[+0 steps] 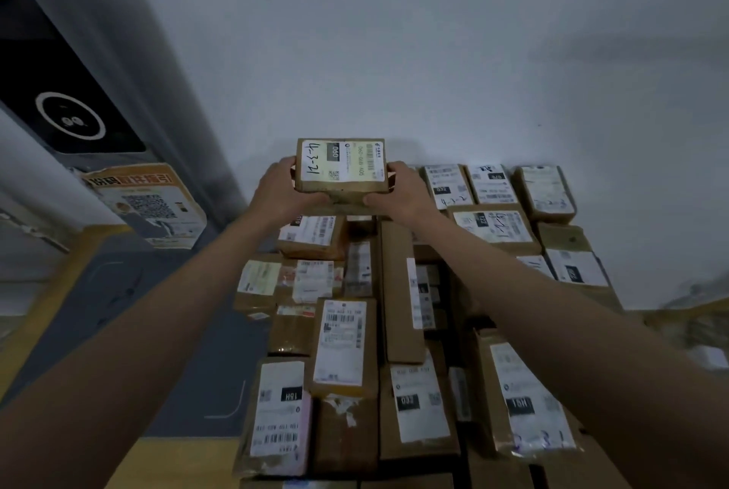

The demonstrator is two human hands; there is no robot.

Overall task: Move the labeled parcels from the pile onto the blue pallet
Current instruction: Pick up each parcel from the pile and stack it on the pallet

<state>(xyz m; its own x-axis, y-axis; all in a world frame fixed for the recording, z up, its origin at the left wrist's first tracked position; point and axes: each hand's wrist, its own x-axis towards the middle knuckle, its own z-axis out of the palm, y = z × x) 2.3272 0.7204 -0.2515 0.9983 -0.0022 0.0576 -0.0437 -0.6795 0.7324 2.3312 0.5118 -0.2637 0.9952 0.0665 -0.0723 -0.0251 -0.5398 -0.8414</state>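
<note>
Both hands held one small brown parcel (342,169) out at arm's length: the left hand (278,186) gripped its left side with the thumb curled under the near edge, and the right hand (398,188) gripped its right side the same way. The parcel was level, its white shipping label (342,162) facing up, with a barcode, a dark block and handwritten marks on it. It was above the far end of the stacked parcels (398,315), close over the boxes there; whether its underside touched them could not be told.

The stack filled the middle and right of the view, brown cardboard boxes of mixed sizes packed side by side and in layers, nearly all with white labels on top. A long narrow box (402,291) lay lengthwise down the middle. The surface beneath the stack was hidden by the boxes, so no pallet could be made out.

Behind the stack rose a plain pale grey wall (434,35). On the left stood a grey cabinet (130,66) bearing a black panel (59,94) with a white ring, and below it a poster (146,204) with a QR code and orange lettering. The floor (130,315) on the left was grey with yellow bands. The right edge of the view was blurred.
</note>
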